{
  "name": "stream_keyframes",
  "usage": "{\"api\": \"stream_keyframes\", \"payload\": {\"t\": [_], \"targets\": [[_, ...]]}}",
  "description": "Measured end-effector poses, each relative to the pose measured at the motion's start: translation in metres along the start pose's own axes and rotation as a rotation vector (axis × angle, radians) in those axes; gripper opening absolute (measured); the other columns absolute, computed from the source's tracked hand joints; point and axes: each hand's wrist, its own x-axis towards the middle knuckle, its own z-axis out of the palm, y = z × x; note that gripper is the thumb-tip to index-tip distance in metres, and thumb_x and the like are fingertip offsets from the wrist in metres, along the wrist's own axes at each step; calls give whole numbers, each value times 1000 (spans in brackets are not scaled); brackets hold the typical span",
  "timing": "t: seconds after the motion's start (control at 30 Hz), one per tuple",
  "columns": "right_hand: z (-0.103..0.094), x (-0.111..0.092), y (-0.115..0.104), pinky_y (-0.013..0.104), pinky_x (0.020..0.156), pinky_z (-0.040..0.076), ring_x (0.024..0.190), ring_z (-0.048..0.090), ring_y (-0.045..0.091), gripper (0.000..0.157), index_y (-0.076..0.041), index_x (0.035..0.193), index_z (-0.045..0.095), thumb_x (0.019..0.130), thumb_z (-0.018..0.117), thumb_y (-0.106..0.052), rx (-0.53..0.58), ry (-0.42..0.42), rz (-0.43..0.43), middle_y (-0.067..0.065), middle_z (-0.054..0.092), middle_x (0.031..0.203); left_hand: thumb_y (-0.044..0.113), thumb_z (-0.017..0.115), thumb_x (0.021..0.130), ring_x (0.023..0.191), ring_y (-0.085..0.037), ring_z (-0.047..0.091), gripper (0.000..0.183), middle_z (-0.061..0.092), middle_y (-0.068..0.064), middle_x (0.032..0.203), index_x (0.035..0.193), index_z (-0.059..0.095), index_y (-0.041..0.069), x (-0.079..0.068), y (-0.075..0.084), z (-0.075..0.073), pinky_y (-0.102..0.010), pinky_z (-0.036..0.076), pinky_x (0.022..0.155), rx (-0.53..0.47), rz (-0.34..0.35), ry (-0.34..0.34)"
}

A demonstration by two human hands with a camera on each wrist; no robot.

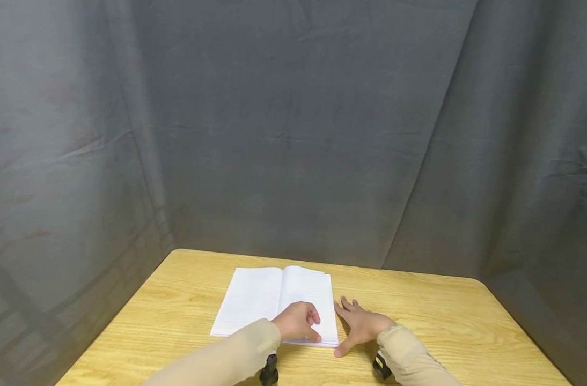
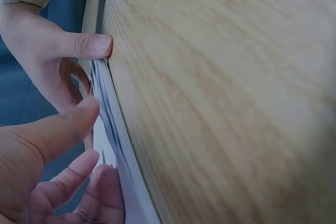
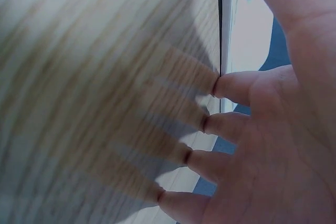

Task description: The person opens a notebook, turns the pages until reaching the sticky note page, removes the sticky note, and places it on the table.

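Observation:
An open notebook with white lined pages lies on the table. My left hand is over the lower part of its right page, fingers loosely bent. In the left wrist view the left thumb reaches the page edges, with a gap between it and the fingers. Beside the notebook's right edge, my right hand spreads its fingers, and their tips rest on the tabletop in the right wrist view. The right thumb lies at the notebook's lower right corner.
The wooden table has rounded far corners. Grey cloth hangs behind it and along both sides. A dark wrist device sits at the left cuff, another device at the right cuff.

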Motion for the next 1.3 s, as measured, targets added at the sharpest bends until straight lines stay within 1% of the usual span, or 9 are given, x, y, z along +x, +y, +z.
{"api": "stream_keyframes", "payload": {"t": [0.23, 0.37, 0.47, 0.63, 0.7, 0.77, 0.9, 1.07, 1.3], "targets": [[0, 1, 1, 72, 103, 24, 141, 16, 53, 116, -3, 151, 25, 66, 81, -57, -4, 0, -6, 27, 18, 156, 9, 86, 68, 68, -9, 48, 28, 55, 2, 76, 84, 63, 9, 0, 2, -1, -23, 43, 66, 63, 4, -7], [0, 1, 0, 71, 103, 25, 141, 16, 53, 116, -3, 151, 25, 66, 81, -56, 1, -1, -2, 26, 18, 157, 6, 80, 75, 63, -9, 48, 21, 54, 2, 72, 86, 63, 8, 1, 0, -1, -21, 41, 59, 19, 2, -13], [-1, 0, 0, 71, 102, 27, 141, 16, 52, 116, -3, 151, 25, 66, 82, -56, 5, -2, 0, 26, 18, 157, 2, 74, 80, 58, -9, 49, 20, 55, 2, 70, 94, 62, 8, 1, 0, -1, -21, 40, 53, -15, 0, -16], [-2, -1, 0, 70, 102, 29, 141, 16, 52, 116, -3, 151, 25, 65, 82, -56, 9, -1, -8, 26, 18, 157, -9, 66, 80, 53, -9, 49, 56, 52, 1, 73, 128, 53, 15, 2, 2, -3, -21, 42, 49, -22, 46, 6], [-2, -1, 1, 69, 102, 29, 141, 16, 52, 116, -3, 151, 25, 66, 82, -56, 10, -1, -11, 26, 18, 157, -14, 63, 78, 49, -9, 46, 66, 50, 0, 69, 134, 52, 20, 1, 3, -4, -21, 40, 46, 0, 74, 8], [-3, -1, 1, 69, 102, 29, 141, 16, 52, 116, -2, 151, 25, 66, 82, -56, 9, -1, -11, 26, 17, 157, -16, 60, 78, 46, -8, 43, 65, 47, 1, 67, 131, 56, 21, 0, 5, -5, -20, 38, 45, 30, 87, 3], [-2, 0, 1, 69, 103, 29, 141, 16, 52, 116, -3, 151, 25, 65, 82, -56, 5, -2, -7, 26, 18, 157, -16, 60, 76, 44, -7, 38, 47, 45, 3, 60, 110, 70, 14, -1, 6, -4, -18, 35, 44, 71, 77, 15], [-2, 0, 2, 68, 104, 28, 142, 15, 52, 116, -3, 151, 25, 65, 83, -55, 20, -5, 0, 26, 18, 157, -14, 67, 67, 45, -6, 41, 29, 48, 5, 52, 87, 72, 7, 0, 5, -2, -18, 37, 46, 68, 45, 39], [-2, 1, 1, 67, 105, 27, 142, 15, 52, 118, -4, 152, 25, 64, 81, -59, 29, -14, 1, 26, 17, 157, -12, 74, 64, 49, -7, 48, 26, 55, 4, 55, 79, 69, 8, -1, 4, 0, -20, 42, 50, 24, 12, 46]]}}
